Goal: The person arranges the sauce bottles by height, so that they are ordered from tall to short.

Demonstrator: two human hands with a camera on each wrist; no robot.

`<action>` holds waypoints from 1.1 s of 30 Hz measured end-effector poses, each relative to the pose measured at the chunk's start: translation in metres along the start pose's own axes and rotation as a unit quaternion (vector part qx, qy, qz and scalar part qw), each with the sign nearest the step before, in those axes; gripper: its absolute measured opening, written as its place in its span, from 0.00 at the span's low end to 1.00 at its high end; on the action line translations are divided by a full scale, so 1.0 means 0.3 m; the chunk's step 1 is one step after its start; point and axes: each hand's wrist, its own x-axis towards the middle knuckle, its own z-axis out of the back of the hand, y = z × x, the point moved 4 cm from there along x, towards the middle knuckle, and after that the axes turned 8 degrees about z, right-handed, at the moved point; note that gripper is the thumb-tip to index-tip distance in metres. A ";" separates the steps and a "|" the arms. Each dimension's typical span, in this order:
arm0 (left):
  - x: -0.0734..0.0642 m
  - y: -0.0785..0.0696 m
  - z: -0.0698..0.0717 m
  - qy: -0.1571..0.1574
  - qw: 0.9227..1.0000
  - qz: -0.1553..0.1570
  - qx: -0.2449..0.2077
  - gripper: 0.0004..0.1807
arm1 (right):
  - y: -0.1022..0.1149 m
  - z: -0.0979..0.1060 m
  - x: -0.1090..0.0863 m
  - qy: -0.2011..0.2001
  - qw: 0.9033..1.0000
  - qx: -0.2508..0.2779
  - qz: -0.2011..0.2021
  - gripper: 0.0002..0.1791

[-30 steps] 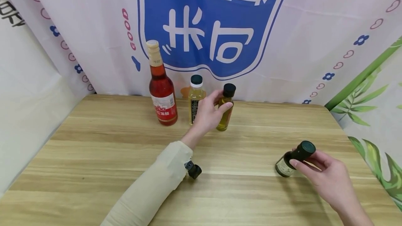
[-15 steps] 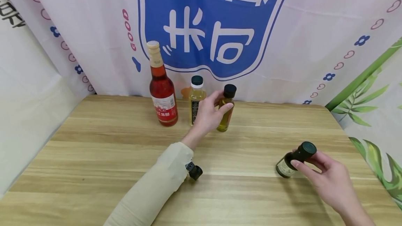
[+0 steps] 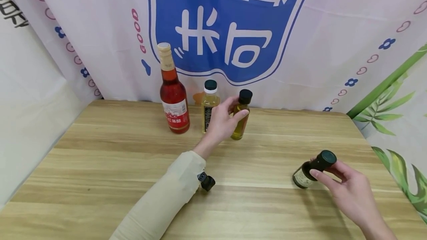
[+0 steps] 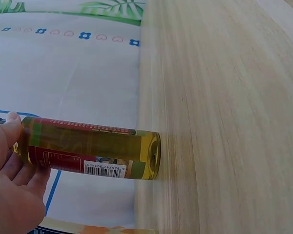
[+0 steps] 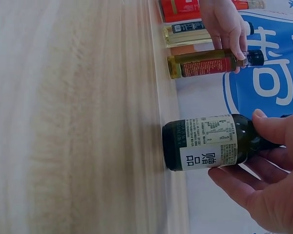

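My left hand (image 3: 222, 121) grips the upper part of a small oil bottle (image 4: 88, 146) with a black cap, yellow-green contents and a red label. It stands upright at the back of the table, right of a clear bottle of pale yellow liquid (image 3: 207, 103). At the right front, my right hand (image 3: 350, 188) pinches the neck of a small dark glass bottle (image 5: 205, 141), thumb on one side and fingers on the other. This bottle has a cream label, and in the head view its dark green cap faces up toward the camera.
A tall bottle of red vinegar (image 3: 175, 103) stands at the back left, next to the pale yellow bottle. Behind the wooden table (image 3: 100, 166) hangs a printed white and blue curtain (image 3: 320, 47), close to the back edge.
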 end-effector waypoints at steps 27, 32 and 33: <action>-0.002 0.010 -0.001 -0.007 1.000 -0.003 -0.005 0.27 | 0.132 -0.034 0.212 -0.006 1.000 0.023 0.010 0.24; 0.000 0.012 0.000 -0.011 1.000 0.001 -0.003 0.27 | 0.144 -0.081 0.280 0.003 0.999 0.040 -0.007 0.24; 0.000 0.011 0.000 -0.012 1.000 0.000 -0.001 0.27 | 0.143 -0.091 0.294 0.004 0.999 0.046 -0.009 0.25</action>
